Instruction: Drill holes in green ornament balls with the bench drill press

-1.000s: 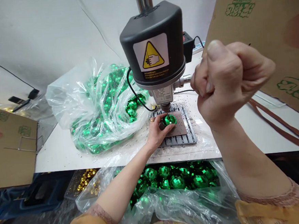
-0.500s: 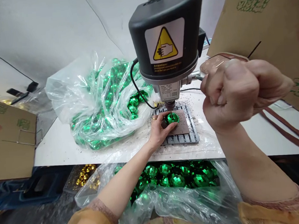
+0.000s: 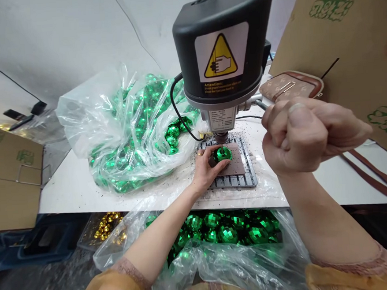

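My left hand [image 3: 207, 167] grips a shiny green ball [image 3: 222, 154] from its left side, thumb in front and fingers behind. The ball rests on a brown board [image 3: 237, 162] that lies over the slotted metal base [image 3: 250, 174] of a bench drill press [image 3: 223, 50]. Straight above it is the chuck [image 3: 221, 137], whose thin bit meets the ball's top. My right hand [image 3: 302, 133] is closed in a fist around the press's feed lever [image 3: 260, 104], with most of the grip hidden by the fingers.
Left of the press lies a clear plastic bag [image 3: 133, 136] of green balls. More green balls [image 3: 228, 234] sit in an open bag below the table edge. Cardboard boxes [image 3: 339, 55] flank the table. A patterned pouch [image 3: 285, 85] lies behind my right hand. Dark shavings surround the base.
My right hand has come down slightly and a little left with the lever, uncovering more of the pouch. The left hand keeps its hold on the ball. The view has shifted slightly.
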Demonstrator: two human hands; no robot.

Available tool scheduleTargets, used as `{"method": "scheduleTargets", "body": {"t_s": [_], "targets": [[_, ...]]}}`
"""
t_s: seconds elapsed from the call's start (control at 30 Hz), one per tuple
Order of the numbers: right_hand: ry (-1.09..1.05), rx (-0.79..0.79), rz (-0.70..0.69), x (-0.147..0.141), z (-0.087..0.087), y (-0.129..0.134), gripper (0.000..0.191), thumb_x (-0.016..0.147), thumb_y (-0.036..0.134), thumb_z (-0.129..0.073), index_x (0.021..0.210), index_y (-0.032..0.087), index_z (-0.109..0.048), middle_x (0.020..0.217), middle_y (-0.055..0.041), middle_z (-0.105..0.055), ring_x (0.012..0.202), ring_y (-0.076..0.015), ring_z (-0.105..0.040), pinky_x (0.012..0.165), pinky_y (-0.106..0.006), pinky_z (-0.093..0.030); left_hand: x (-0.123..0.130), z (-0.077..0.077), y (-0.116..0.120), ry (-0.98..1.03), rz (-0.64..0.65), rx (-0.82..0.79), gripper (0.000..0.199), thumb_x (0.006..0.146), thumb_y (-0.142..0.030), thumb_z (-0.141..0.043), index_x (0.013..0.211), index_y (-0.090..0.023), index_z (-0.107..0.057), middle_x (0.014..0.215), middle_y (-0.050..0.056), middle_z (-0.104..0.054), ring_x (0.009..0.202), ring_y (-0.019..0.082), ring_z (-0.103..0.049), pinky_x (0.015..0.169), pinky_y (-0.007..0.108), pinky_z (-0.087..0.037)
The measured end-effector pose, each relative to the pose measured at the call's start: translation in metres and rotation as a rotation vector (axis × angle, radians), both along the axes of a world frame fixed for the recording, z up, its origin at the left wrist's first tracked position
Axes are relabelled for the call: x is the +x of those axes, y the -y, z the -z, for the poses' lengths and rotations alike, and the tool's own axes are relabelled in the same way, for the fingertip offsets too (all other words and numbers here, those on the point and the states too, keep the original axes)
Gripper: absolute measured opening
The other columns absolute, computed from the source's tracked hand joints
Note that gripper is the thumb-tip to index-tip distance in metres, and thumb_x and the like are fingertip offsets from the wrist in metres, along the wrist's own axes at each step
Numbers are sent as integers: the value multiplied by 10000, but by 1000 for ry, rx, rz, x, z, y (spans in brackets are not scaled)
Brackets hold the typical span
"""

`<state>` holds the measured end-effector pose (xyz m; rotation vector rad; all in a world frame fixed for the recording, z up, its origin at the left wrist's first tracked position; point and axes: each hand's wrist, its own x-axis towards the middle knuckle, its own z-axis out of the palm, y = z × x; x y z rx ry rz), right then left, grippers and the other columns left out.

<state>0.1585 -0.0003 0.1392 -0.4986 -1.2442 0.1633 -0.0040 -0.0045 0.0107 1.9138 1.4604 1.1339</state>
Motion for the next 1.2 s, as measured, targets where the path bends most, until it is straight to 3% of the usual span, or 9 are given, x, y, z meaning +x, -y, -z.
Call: {"method": "scheduleTargets", "body": {"t_s": [0.1, 0.33, 0.57, 0.63, 0.73, 0.87, 0.97, 1.03, 1.2], "targets": [[-92, 202, -53, -3, 2, -4, 494, 825, 227, -601, 579, 175, -176, 478, 52, -193, 396, -54, -233, 433, -256, -236, 0, 0, 0, -4, 5, 10, 425, 824, -405, -760, 1191, -225, -642, 1105, 79, -661, 1058, 240, -564, 917, 367, -463], [-81, 327, -56, -5, 4, -12, 484, 794, 162, -585, 590, 184, -147, 461, 61, -167, 377, -44, -171, 401, -256, -195, 0, 1, 0, 6, -5, 5, 424, 813, -395, -771, 1186, -240, -642, 1095, 69, -653, 1052, 234, -572, 929, 373, -464], [-8, 416, -111, -1, 18, -12, 473, 755, 67, -571, 542, 196, -169, 455, 66, -240, 364, -41, -229, 402, -273, -215, -1, -1, 1, 20, 8, 7, 398, 819, -368, -766, 1175, -238, -642, 1083, 58, -664, 1042, 231, -562, 920, 368, -459], [-16, 336, -123, -1, 12, -8, 482, 770, 68, -575, 529, 187, -175, 450, 61, -247, 369, -44, -253, 410, -275, -214, -1, -1, 1, 20, 4, 10, 399, 817, -364, -769, 1173, -235, -643, 1080, 58, -663, 1038, 229, -564, 920, 367, -460], [-97, 110, -102, -6, -10, -3, 461, 816, 87, -557, 508, 175, -226, 442, 53, -276, 377, -54, -306, 421, -277, -200, 1, 0, 0, 17, -10, 3, 408, 814, -364, -768, 1180, -235, -640, 1067, 59, -661, 1036, 229, -567, 923, 370, -459], [-254, 96, -93, -13, -42, -11, 442, 799, 100, -576, 481, 198, -285, 386, 66, -258, 342, -63, -262, 393, -285, -160, 2, 0, 7, 69, -27, -7, 412, 827, -367, -744, 1189, -222, -611, 1123, 71, -656, 1071, 231, -579, 935, 372, -461], [-268, 108, -100, -14, -51, -18, 423, 800, 82, -551, 473, 216, -319, 376, 67, -281, 329, -67, -255, 386, -283, -154, -10, -11, 26, 65, -42, 23, 373, 818, -375, -740, 1127, -213, -608, 1083, 69, -666, 1008, 215, -604, 898, 353, -472], [-242, 110, -100, -12, -50, -20, 419, 807, 81, -551, 485, 229, -327, 389, 62, -304, 333, -77, -295, 396, -287, -175, -28, -24, 47, -28, 24, 8, 337, 798, -374, -748, 1061, -214, -612, 999, 53, -670, 929, 200, -613, 845, 331, -477], [-226, 143, -162, -6, -44, -30, 455, 814, 277, -674, 502, 239, -346, 410, 72, -220, 339, -87, -275, 393, -285, -174, -90, -54, 118, -567, 290, -351, 285, 776, -317, -734, 1008, -214, -604, 961, 49, -659, 854, 231, -642, 725, 320, -477]]}}
